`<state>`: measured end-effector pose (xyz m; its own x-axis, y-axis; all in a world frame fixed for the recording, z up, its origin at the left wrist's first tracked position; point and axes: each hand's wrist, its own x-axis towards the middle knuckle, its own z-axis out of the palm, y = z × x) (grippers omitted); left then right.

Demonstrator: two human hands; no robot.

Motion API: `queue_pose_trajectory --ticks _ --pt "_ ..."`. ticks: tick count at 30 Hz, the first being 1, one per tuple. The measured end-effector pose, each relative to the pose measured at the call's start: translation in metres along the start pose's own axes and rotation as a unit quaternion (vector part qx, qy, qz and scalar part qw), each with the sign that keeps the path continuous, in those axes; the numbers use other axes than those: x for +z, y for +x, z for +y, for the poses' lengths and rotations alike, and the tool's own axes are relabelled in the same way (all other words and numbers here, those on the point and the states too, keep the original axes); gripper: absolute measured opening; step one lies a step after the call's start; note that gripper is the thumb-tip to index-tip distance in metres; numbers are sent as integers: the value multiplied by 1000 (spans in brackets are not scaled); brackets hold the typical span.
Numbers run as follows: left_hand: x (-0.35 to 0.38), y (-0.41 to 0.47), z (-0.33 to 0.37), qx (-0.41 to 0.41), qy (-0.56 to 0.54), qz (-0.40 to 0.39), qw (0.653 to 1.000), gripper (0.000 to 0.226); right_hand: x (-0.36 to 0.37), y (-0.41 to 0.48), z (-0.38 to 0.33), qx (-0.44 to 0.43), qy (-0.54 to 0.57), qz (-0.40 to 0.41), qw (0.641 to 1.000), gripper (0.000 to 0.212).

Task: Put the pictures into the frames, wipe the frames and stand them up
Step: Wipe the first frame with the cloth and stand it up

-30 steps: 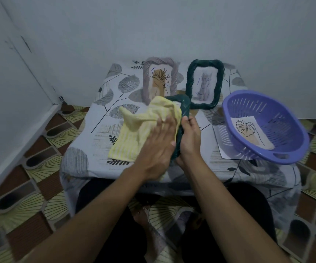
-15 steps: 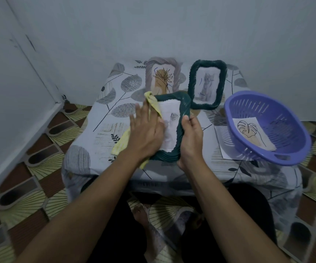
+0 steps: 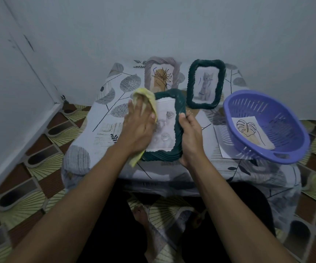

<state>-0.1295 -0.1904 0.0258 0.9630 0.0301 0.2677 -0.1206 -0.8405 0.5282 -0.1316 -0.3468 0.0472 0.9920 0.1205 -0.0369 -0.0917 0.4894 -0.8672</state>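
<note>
Pressing a yellow cloth point(image 3: 146, 96) with straight fingers, the left hand point(image 3: 138, 128) covers the dark green frame point(image 3: 178, 112) (picture inside) at its left side; the right hand point(image 3: 191, 137) grips its right edge, over the tabletop point(image 3: 106, 120).

No words or numbers can be read. The sheet point(image 3: 248, 133) in the basket point(image 3: 286, 155) and the pictures point(image 3: 205, 84) in the frames point(image 3: 222, 80) left of it show only drawings.
</note>
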Motion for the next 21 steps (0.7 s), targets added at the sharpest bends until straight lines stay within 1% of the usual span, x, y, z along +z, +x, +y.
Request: queue_pose_trajectory --ticks 1,3,5,6,8,10,13,18,20,21 --pt "-5 4 3 -15 -59 14 998 61 0 -1 0 10 4 -9 1000 17" --pt "-14 6 12 -76 -162 29 983 62 0 -1 1 22 12 -10 1000 16" --pt "-20 2 22 -147 -215 41 965 57 0 -1 3 17 16 6 1000 16" --pt "-20 -1 27 -173 -227 44 958 54 0 -1 3 9 19 16 1000 17" --pt "-16 -12 34 -198 -230 41 952 48 -2 1 4 -8 24 37 999 18" --pt "-6 -23 36 -196 -238 48 950 43 -5 4 3 -15 31 54 998 18" --pt "8 -32 27 -199 -261 84 941 36 -8 7 4 -7 29 54 998 18" --pt "8 -33 26 -251 -260 125 924 48 -10 5 11 13 35 26 999 17" --pt "6 -31 27 -276 -269 130 914 54 -9 3 12 17 35 19 999 17" --pt "6 -31 26 -272 -267 128 916 55 -9 3 13 21 36 18 999 16"
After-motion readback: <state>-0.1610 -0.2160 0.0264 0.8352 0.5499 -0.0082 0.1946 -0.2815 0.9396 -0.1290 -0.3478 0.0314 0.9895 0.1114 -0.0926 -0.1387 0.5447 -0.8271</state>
